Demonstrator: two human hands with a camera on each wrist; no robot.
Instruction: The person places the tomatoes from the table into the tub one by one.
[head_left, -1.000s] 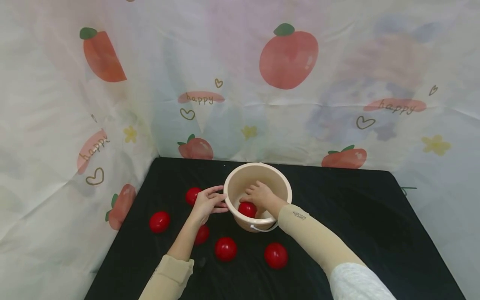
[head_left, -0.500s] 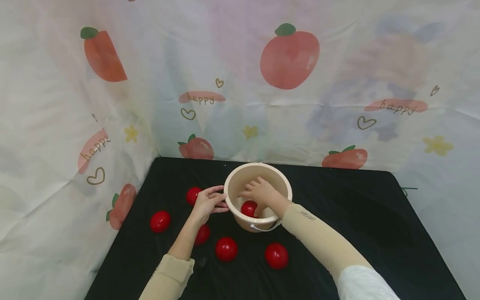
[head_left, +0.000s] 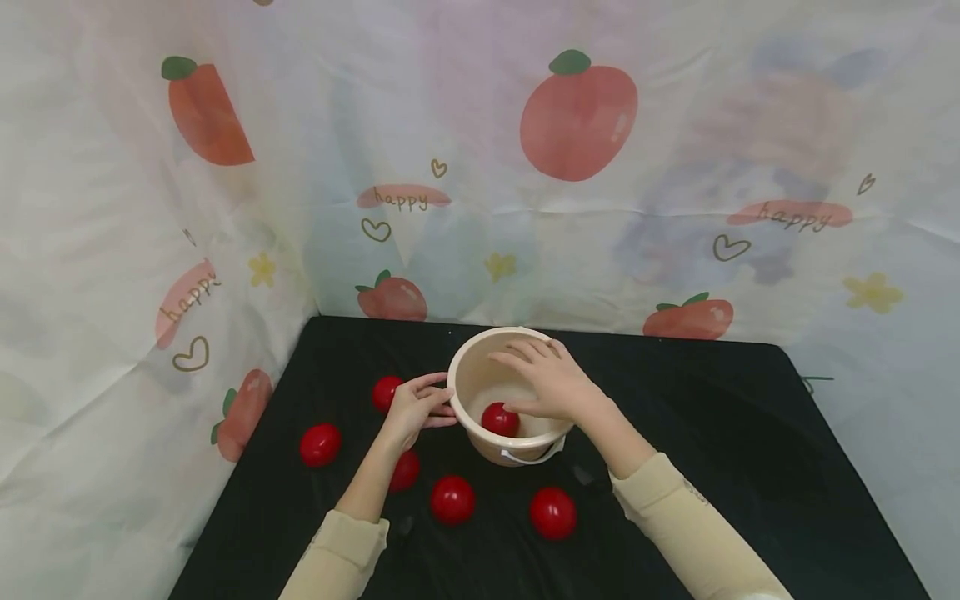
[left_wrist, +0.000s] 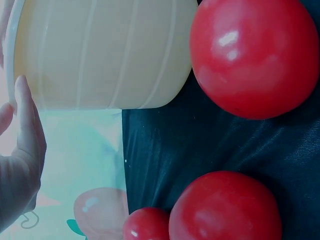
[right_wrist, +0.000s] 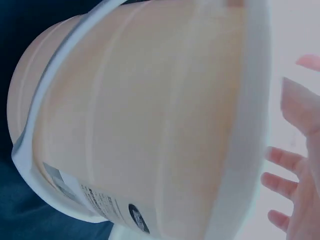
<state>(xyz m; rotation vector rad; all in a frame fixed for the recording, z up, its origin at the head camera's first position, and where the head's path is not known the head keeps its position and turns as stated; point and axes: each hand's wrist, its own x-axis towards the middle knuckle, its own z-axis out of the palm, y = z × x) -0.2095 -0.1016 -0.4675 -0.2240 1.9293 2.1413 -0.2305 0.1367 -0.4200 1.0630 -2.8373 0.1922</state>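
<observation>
A cream bucket (head_left: 480,442) stands upright on the black-covered table, with a red ball (head_left: 500,420) lying inside. My left hand (head_left: 411,410) holds the bucket's left rim, thumb and fingertips at its edge; the left wrist view shows the fingers (left_wrist: 26,92) against the bucket wall (left_wrist: 107,55). Over the bucket's mouth, my right hand (head_left: 558,383) is spread, with nothing in its grasp. In the right wrist view, the separated fingertips (right_wrist: 282,185) are just beyond the rim (right_wrist: 250,125). The bucket's white handle (head_left: 534,457) hangs down at the front.
Several red balls lie on the table: one at far left (head_left: 320,444), one behind the left hand (head_left: 386,392), and others in front, including one ball (head_left: 452,500) and another ball (head_left: 553,512). A fruit-printed cloth (head_left: 465,100) rises behind the table and at its left.
My right hand has come up from inside the bucket, away from the ball, which stays at the bottom. The left hand keeps its place at the rim.
</observation>
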